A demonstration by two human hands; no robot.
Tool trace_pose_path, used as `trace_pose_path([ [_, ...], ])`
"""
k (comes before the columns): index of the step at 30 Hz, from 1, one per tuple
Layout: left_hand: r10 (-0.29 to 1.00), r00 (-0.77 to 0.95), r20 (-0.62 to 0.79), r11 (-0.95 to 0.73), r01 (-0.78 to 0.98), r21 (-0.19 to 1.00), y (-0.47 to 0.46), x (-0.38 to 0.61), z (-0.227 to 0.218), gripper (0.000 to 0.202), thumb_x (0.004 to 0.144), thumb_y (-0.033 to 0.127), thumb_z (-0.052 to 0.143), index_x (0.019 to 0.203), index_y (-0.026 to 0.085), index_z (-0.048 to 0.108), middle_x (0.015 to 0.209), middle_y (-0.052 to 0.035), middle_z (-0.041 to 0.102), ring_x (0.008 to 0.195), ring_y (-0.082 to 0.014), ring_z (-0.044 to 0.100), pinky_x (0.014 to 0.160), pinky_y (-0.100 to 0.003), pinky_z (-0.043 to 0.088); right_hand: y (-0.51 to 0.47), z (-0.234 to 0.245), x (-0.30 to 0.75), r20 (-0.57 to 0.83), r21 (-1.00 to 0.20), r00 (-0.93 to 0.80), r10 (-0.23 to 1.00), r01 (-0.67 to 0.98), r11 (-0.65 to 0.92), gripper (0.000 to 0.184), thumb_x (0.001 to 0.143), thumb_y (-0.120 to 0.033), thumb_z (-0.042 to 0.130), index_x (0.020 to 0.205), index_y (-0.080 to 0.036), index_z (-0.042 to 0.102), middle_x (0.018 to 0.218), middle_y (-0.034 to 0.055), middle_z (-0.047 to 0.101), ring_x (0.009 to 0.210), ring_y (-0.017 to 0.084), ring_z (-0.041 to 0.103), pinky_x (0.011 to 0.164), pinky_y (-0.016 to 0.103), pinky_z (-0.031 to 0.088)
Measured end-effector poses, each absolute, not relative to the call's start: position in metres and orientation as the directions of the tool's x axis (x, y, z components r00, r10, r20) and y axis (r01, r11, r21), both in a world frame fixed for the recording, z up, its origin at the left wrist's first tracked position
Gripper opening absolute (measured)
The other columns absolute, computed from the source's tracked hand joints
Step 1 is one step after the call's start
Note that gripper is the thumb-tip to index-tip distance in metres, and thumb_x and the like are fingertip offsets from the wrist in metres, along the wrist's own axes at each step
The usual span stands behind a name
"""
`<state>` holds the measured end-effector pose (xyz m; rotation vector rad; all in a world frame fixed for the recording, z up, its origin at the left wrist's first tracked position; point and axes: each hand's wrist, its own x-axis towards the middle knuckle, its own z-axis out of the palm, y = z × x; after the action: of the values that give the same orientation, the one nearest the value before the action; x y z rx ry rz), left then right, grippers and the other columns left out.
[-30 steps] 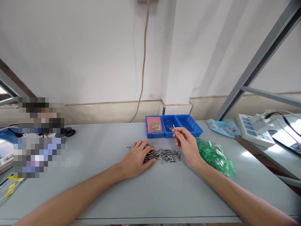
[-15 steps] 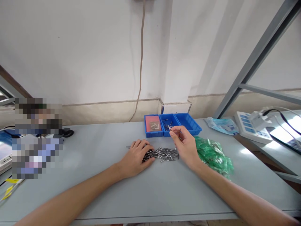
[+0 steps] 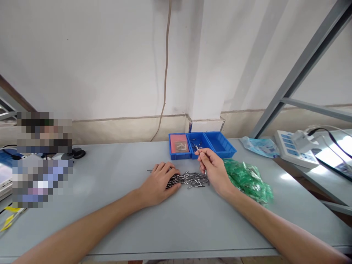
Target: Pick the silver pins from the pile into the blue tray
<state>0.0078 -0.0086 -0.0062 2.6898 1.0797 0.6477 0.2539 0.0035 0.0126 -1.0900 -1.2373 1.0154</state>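
The grey table [image 3: 192, 227] fills the lower half of the frame. A heap of green plastic bags [image 3: 247, 179] lies right of centre. A blue tray [image 3: 180, 157] w/ 3 compartments stands at centre, near the wall; the middle compartment has a few pins in it. The left hand [image 3: 159, 185] lies palm down at centre, fingers curled over the left end of the pile of metal pins [image 3: 192, 179]; I cannot tell if it grips any. The right hand [image 3: 214, 170] is just right of the pile, thumb and forefinger pinched on one small pin [image 3: 197, 147], held in front of the tray's middle compartment, approx. above its front edge.
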Motion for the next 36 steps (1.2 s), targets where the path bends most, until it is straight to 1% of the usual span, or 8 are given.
trace_pose_path([
  [4, 0.692, 0.643, 0.328, -0.722, 0.618, 0.310, -0.0089, 0.0080, -0.0053, 0.026, 0.105, 0.037, 0.061, 0.128, 0.026, 0.059, 0.127, -0.0056, 0.061, 0.113, -0.0268, 0.055, 0.098, -0.045, 0.043, 0.0043, 0.0119, 0.2548, 0.195, -0.981, 0.050, 0.980, -0.013, 0.196, 0.029, 0.100, -0.052, 0.062, 0.104, -0.024, 0.068, 0.084, -0.0017, 0.053, 0.059, 0.010, 0.046, 0.052, 0.025, 0.042],
  [7, 0.691, 0.646, 0.325, -0.723, 0.618, 0.309, -0.0096, 0.0080, -0.0047, 0.025, 0.105, 0.037, 0.061, 0.128, 0.026, 0.059, 0.127, -0.0056, 0.061, 0.113, -0.0268, 0.055, 0.098, -0.045, 0.043, 0.0054, 0.0099, 0.2559, 0.233, -0.972, 0.039, 0.972, 0.026, 0.232, 0.028, 0.101, -0.051, 0.061, 0.105, -0.024, 0.067, 0.088, -0.0003, 0.056, 0.061, 0.012, 0.048, 0.052, 0.026, 0.045],
  [12, 0.687, 0.647, 0.330, -0.726, 0.614, 0.308, -0.0094, 0.0070, -0.0058, 0.026, 0.105, 0.037, 0.061, 0.128, 0.026, 0.059, 0.128, -0.0063, 0.061, 0.113, -0.0271, 0.054, 0.098, -0.045, 0.043, 0.0051, 0.0059, 0.2559, 0.338, -0.928, 0.019, 0.941, 0.171, 0.330, 0.024, 0.103, -0.049, 0.058, 0.109, -0.026, 0.062, 0.098, 0.0035, 0.059, 0.077, 0.018, 0.059, 0.058, 0.030, 0.053],
  [16, 0.683, 0.649, 0.334, -0.730, 0.610, 0.307, -0.0084, 0.0062, -0.0071, 0.027, 0.106, 0.039, 0.059, 0.129, 0.027, 0.059, 0.128, -0.0077, 0.061, 0.113, -0.0283, 0.054, 0.098, -0.046, 0.043, 0.0029, 0.0061, 0.2553, 0.397, -0.891, 0.018, 0.918, 0.247, 0.380, 0.022, 0.104, -0.047, 0.057, 0.109, -0.026, 0.060, 0.110, 0.0066, 0.059, 0.089, 0.021, 0.062, 0.062, 0.032, 0.055],
  [21, 0.685, 0.649, 0.330, -0.729, 0.613, 0.306, -0.0083, 0.0062, -0.0064, 0.026, 0.105, 0.039, 0.061, 0.128, 0.026, 0.060, 0.128, -0.0069, 0.061, 0.113, -0.0273, 0.054, 0.098, -0.045, 0.043, 0.0022, 0.0080, 0.2559, 0.416, -0.872, 0.044, 0.908, 0.303, 0.385, 0.019, 0.103, -0.044, 0.059, 0.108, -0.025, 0.060, 0.106, 0.0064, 0.060, 0.087, 0.021, 0.058, 0.065, 0.033, 0.053],
  [29, 0.681, 0.651, 0.337, -0.732, 0.612, 0.298, -0.0087, 0.0061, -0.0061, 0.026, 0.106, 0.040, 0.059, 0.128, 0.026, 0.060, 0.128, -0.0073, 0.061, 0.112, -0.0275, 0.055, 0.098, -0.045, 0.044, 0.0021, 0.0099, 0.2568, 0.459, -0.848, 0.047, 0.887, 0.322, 0.421, 0.010, 0.101, -0.035, 0.063, 0.103, -0.026, 0.060, 0.103, 0.0042, 0.062, 0.094, 0.022, 0.058, 0.079, 0.036, 0.048],
  [33, 0.679, 0.651, 0.340, -0.734, 0.610, 0.298, -0.0086, 0.0060, -0.0066, 0.026, 0.105, 0.040, 0.059, 0.128, 0.026, 0.060, 0.127, -0.0073, 0.061, 0.112, -0.0275, 0.055, 0.097, -0.045, 0.044, 0.0009, 0.0120, 0.2569, 0.450, -0.835, 0.000, 0.893, 0.356, 0.420, 0.008, 0.101, -0.034, 0.061, 0.102, -0.026, 0.062, 0.103, 0.0047, 0.064, 0.093, 0.023, 0.059, 0.078, 0.036, 0.048],
  [36, 0.679, 0.651, 0.339, -0.734, 0.609, 0.301, -0.0084, 0.0061, -0.0068, 0.027, 0.105, 0.039, 0.060, 0.128, 0.026, 0.060, 0.128, -0.0075, 0.061, 0.112, -0.0277, 0.054, 0.097, -0.046, 0.044, 0.0004, 0.0117, 0.2570, 0.409, -0.848, -0.048, 0.911, 0.349, 0.400, 0.012, 0.103, -0.037, 0.059, 0.103, -0.026, 0.063, 0.104, 0.0043, 0.066, 0.086, 0.021, 0.059, 0.074, 0.035, 0.048],
])
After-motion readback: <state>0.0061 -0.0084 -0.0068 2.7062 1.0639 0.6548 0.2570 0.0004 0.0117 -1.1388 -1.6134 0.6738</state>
